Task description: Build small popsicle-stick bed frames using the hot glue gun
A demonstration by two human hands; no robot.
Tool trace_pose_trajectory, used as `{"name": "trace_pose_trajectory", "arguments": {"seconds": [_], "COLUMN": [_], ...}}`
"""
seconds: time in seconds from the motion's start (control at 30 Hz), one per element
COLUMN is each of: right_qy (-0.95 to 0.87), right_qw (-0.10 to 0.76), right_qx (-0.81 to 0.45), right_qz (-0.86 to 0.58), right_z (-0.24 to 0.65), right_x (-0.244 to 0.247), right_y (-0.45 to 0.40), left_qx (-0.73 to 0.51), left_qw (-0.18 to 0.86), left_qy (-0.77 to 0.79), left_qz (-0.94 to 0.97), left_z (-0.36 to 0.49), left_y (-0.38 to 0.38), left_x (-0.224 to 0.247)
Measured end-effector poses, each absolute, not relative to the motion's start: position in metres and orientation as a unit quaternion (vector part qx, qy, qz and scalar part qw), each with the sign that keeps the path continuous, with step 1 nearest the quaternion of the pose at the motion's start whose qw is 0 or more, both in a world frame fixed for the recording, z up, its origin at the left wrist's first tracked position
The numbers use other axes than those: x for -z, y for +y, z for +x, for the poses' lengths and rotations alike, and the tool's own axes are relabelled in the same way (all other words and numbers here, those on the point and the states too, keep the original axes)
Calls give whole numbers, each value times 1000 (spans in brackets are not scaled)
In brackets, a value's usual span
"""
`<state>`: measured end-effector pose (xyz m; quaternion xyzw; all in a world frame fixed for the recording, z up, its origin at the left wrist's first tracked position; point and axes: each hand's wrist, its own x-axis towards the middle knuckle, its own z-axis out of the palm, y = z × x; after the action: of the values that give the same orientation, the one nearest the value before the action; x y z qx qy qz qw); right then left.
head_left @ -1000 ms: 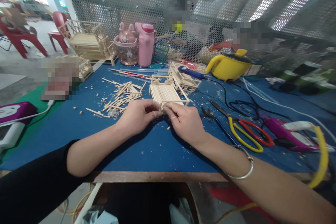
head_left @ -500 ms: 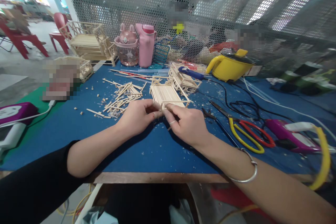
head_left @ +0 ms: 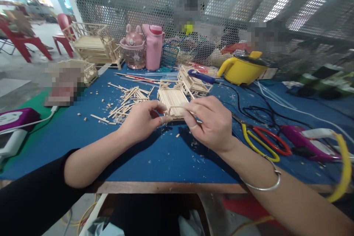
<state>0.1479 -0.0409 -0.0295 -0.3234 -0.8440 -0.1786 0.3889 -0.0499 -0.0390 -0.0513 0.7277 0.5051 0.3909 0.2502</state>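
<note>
A small bed-like frame of thin wooden sticks [head_left: 173,97] lies on the blue mat, its slatted top facing up and a low rail along its near end. My left hand [head_left: 144,118] is closed at the frame's near left corner, thumb below and fingers above, gripping it. My right hand [head_left: 209,122] is held over the near right corner with thumb and fingers drawn together by the rail. What lies between those fingertips is too small to make out. Loose sticks [head_left: 129,101] lie piled left of the frame.
Behind the frame sit another stick model [head_left: 195,83] and a blue-handled tool [head_left: 201,76]. Scissors [head_left: 260,138] lie right, near a purple power strip [head_left: 309,142]. A yellow pot [head_left: 243,70], a pink bottle [head_left: 154,48] and a larger stick model [head_left: 94,44] stand at the back.
My right hand has moved right and slightly up, away from the near left corner. My left hand has stayed at that corner, and the near rail shows more now.
</note>
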Motion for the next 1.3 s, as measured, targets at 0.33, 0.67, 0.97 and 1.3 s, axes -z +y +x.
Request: {"name": "trace_pose_trajectory", "arguments": {"seconds": [0.33, 0.67, 0.97, 1.3], "right_qy": [-876, -875, -888, -867], "right_qw": [359, 375, 357, 400], "right_qx": [31, 0, 22, 62], "right_qz": [-319, -307, -290, -290], "right_z": [151, 151, 152, 153], "right_x": [36, 41, 38, 36], "right_y": [-21, -18, -17, -21], "left_qx": [-435, -449, -443, -379], "left_qw": [158, 157, 171, 243], "left_qy": [477, 474, 480, 479], "left_qz": [747, 741, 738, 754], "left_z": [-49, -46, -47, -55], "left_y": [-36, -37, -38, -40], "left_x": [52, 51, 52, 42]}}
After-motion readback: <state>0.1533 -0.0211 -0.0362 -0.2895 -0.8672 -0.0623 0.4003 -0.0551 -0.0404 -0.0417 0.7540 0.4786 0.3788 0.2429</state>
